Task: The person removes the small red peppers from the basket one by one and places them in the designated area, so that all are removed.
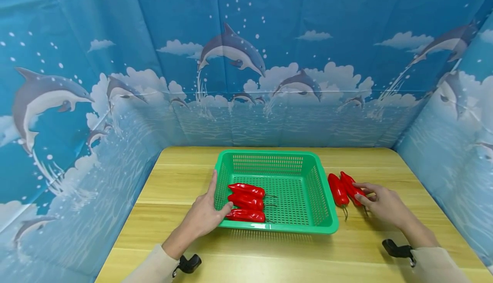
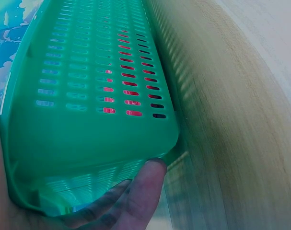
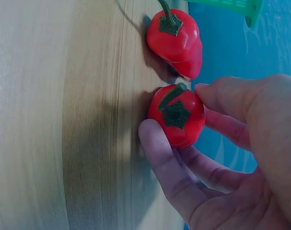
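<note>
My left hand (image 1: 204,213) grips the left front corner of a green plastic basket (image 1: 285,227), its thumb over the rim and index finger stretched along the left side. In the left wrist view its other fingers curl under the corner of the basket (image 2: 78,139). Three glossy red peppers (image 1: 246,215) with green stems lie inside on the left. To the right of the basket, my right hand (image 1: 385,204) holds a red pepper (image 3: 186,129) between thumb and fingers, close over the table. A second red pepper (image 1: 338,190) lies just left of it, stem toward me.
The wooden table (image 1: 177,167) has rounded back corners. A blue dolphin-print curtain (image 1: 246,116) stands along its back and both sides. Black wrist mounts (image 1: 396,248) hang at the sleeves.
</note>
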`<state>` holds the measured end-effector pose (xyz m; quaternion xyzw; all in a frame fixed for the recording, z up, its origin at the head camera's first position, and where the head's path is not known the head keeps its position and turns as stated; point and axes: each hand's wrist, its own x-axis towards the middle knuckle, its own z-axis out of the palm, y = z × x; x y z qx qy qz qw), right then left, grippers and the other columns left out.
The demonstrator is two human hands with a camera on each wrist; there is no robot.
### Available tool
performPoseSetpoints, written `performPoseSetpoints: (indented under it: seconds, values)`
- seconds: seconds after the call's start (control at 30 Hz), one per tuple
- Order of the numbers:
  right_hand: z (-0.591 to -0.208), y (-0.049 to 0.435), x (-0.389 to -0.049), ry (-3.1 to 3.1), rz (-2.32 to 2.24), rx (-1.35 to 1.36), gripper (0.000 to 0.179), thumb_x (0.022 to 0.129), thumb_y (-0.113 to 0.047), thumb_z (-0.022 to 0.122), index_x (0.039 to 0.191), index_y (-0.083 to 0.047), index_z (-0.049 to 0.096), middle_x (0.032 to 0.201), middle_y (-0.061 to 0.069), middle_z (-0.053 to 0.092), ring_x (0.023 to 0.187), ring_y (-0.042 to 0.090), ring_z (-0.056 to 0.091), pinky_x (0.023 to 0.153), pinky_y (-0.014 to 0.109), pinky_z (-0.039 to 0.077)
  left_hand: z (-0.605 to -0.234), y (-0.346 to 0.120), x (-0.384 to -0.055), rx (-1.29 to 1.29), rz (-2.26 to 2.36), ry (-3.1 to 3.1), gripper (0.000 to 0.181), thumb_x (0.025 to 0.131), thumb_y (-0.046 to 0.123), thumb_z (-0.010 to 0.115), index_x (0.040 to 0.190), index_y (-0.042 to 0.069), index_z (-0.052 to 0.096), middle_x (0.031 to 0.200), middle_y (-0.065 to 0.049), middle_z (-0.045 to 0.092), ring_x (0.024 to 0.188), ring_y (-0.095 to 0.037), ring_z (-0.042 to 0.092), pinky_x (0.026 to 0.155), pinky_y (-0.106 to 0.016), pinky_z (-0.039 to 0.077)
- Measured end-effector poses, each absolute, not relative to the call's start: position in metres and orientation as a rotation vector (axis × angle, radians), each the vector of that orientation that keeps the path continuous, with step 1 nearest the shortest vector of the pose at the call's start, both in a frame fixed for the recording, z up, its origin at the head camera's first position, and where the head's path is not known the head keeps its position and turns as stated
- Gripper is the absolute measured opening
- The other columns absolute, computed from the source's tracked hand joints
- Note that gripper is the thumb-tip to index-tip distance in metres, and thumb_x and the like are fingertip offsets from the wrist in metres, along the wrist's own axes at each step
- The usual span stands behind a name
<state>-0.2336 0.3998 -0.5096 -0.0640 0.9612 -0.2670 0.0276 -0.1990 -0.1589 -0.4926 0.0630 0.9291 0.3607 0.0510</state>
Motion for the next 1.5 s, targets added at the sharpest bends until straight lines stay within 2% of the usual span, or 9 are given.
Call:
performPoseSetpoints:
  seconds: [0.17, 0.33, 0.6, 0.77, 0.97, 1.2, 1.37, 1.5]
  values:
    - [-0.5090, 0.3998, -0.2340, 2.939, -0.855, -0.196, 0.053, 0.117, -0.022, 0.073, 0.159, 0.008, 0.063, 0.139, 0.037, 0.076, 0.103, 0.036, 0.087, 0.066, 0.028, 0.060, -0.4923, -0.1585, -0.1992, 0.191, 1.111, 2.826, 0.117, 0.110, 0.043, 0.076, 0.189, 0.024, -0.009, 0.064, -0.001, 0.057, 0.046, -0.015, 0.044, 0.052, -0.032, 0.043]
    - [-0.5072, 0.3994, -0.2350, 2.941, -0.828, -0.205, 0.054, 0.115, -0.021, 0.075, 0.159, 0.008, 0.063, 0.135, 0.035, 0.078, 0.105, 0.042, 0.086, 0.071, 0.034, 0.061, -0.4928, -0.1586, -0.1994, 0.198, 1.116, 2.830, 0.117, 0.110, 0.041, 0.076, 0.189, 0.024, -0.008, 0.062, -0.001, 0.056, 0.047, -0.015, 0.043, 0.052, -0.032, 0.042]
    - [-0.5052, 0.3990, -0.2343, 2.908, -0.827, -0.210, 0.057, 0.113, -0.021, 0.076, 0.159, 0.008, 0.061, 0.127, 0.032, 0.080, 0.102, 0.039, 0.087, 0.072, 0.033, 0.062, -0.4930, -0.1586, -0.1985, 0.184, 1.113, 2.816, 0.118, 0.110, 0.043, 0.076, 0.189, 0.025, -0.009, 0.062, 0.000, 0.057, 0.046, -0.015, 0.045, 0.052, -0.031, 0.042]
    - [-0.5042, 0.3992, -0.2340, 2.899, -0.822, -0.213, 0.058, 0.114, -0.024, 0.076, 0.159, 0.008, 0.061, 0.125, 0.031, 0.082, 0.101, 0.039, 0.087, 0.076, 0.041, 0.068, -0.4946, -0.1588, -0.1979, 0.180, 1.121, 2.815, 0.117, 0.110, 0.043, 0.076, 0.189, 0.025, -0.008, 0.062, 0.000, 0.057, 0.046, -0.016, 0.046, 0.051, -0.031, 0.041]
    - [-0.5048, 0.4005, -0.2347, 2.904, -0.813, -0.196, 0.059, 0.115, -0.028, 0.075, 0.159, 0.008, 0.061, 0.128, 0.032, 0.081, 0.102, 0.041, 0.087, 0.079, 0.047, 0.070, -0.4946, -0.1579, -0.1985, 0.191, 1.121, 2.826, 0.117, 0.109, 0.043, 0.076, 0.189, 0.024, -0.008, 0.061, 0.000, 0.056, 0.046, -0.015, 0.043, 0.050, -0.031, 0.040]
    - [-0.5032, 0.4016, -0.2357, 2.966, -0.786, -0.229, 0.056, 0.116, -0.028, 0.074, 0.159, 0.007, 0.064, 0.141, 0.037, 0.076, 0.106, 0.041, 0.085, 0.080, 0.051, 0.069, -0.4937, -0.1576, -0.1987, 0.181, 1.115, 2.820, 0.118, 0.109, 0.044, 0.076, 0.189, 0.026, -0.009, 0.062, -0.001, 0.057, 0.045, -0.016, 0.044, 0.050, -0.031, 0.040]
    - [-0.5009, 0.4011, -0.2352, 2.998, -0.779, -0.261, 0.056, 0.116, -0.028, 0.074, 0.159, 0.008, 0.064, 0.149, 0.042, 0.068, 0.113, 0.049, 0.082, 0.085, 0.063, 0.068, -0.4929, -0.1578, -0.1977, 0.182, 1.116, 2.817, 0.118, 0.110, 0.043, 0.076, 0.189, 0.027, -0.010, 0.063, -0.002, 0.058, 0.045, -0.017, 0.045, 0.050, -0.031, 0.042]
    - [-0.4998, 0.3998, -0.2338, 3.029, -0.782, -0.270, 0.055, 0.116, -0.027, 0.075, 0.158, 0.007, 0.064, 0.148, 0.043, 0.063, 0.121, 0.059, 0.075, 0.087, 0.067, 0.067, -0.4923, -0.1581, -0.1978, 0.178, 1.108, 2.820, 0.118, 0.109, 0.044, 0.076, 0.189, 0.027, -0.010, 0.063, -0.001, 0.058, 0.045, -0.016, 0.045, 0.050, -0.030, 0.041]
